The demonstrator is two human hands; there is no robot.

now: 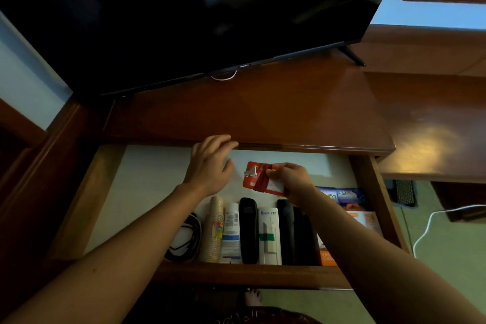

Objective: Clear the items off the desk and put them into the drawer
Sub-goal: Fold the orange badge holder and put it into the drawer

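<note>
The wooden drawer (368, 192) is pulled out under the desk top (263, 113). My right hand (289, 181) pinches a red packet (256, 179) over the drawer's back part. My left hand (210, 163) hovers beside it with relaxed fingers near the desk's front edge, holding nothing. Along the drawer's front lie a coiled black cable (188, 239), stacked paper cups (214, 229), a white tube (231, 231), a black remote (248, 229), a white remote (268, 237), another black remote (289, 231) and soap packs (347, 196).
A black TV (184, 21) stands at the back of the desk on thin legs. A white cable (434, 221) runs over the floor at the right. The drawer's left half shows bare white lining (147, 192). An orange box (326, 258) sits under my right forearm.
</note>
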